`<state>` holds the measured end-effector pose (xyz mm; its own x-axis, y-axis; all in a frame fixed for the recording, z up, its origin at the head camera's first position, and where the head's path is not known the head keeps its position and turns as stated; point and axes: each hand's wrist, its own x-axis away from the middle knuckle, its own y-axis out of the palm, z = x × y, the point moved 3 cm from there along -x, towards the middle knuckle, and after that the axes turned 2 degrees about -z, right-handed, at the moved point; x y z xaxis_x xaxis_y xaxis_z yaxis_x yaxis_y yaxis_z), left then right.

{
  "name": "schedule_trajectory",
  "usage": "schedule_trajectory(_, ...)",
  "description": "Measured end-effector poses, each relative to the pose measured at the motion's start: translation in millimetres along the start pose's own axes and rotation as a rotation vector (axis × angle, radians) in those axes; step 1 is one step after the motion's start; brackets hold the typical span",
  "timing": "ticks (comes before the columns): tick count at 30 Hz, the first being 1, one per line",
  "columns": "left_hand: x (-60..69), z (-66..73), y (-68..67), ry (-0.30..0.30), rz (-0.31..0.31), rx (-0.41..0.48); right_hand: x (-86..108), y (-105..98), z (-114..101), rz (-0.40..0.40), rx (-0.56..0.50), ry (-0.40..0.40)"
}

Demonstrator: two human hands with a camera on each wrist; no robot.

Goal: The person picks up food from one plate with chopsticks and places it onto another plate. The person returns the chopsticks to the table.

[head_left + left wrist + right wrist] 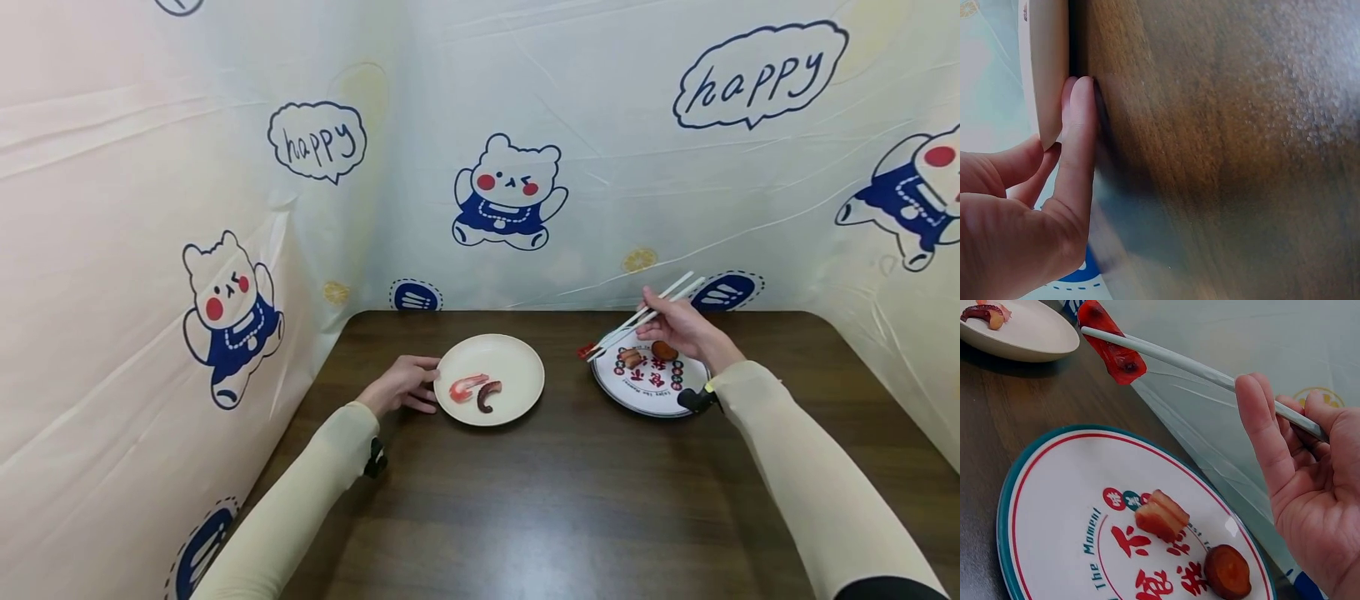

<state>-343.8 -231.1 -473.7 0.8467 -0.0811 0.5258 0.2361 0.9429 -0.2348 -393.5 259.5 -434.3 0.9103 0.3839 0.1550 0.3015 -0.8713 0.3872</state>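
My left hand [401,385] pinches the left rim of a cream plate [521,367], its thumb at the edge and fingers beneath, as the left wrist view shows. On that plate lie a pink shrimp [467,387] and a dark curled tentacle piece [486,397]. My right hand [686,327] holds a pair of white chopsticks [1179,360]. Their tips grip a glossy red piece of food [1116,353] with dark spots, raised above the left edge of a printed white plate [1054,506]. A layered meat piece [1161,515] and a round brown piece [1227,572] lie on this plate.
Both plates stand near the far edge of a dark wooden table [540,500], with a strip of wood between them. A pale printed curtain [420,100] hangs behind the table and along its sides.
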Motion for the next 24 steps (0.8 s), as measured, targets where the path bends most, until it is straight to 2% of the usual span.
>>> schedule_trajectory(6,-0.3,1.7,0.2,0.004,0.006,-0.010,-3.2,5,1,-0.021,-0.013,0.009)
schedule_trajectory(14,-1.5,1.8,0.9,-0.003,0.006,-0.017,-5.0,9,1,-0.008,0.019,0.022)
schedule_trajectory(24,-0.4,0.3,0.3,0.002,0.007,-0.015,-13.1,19,4,-0.030,0.005,0.006)
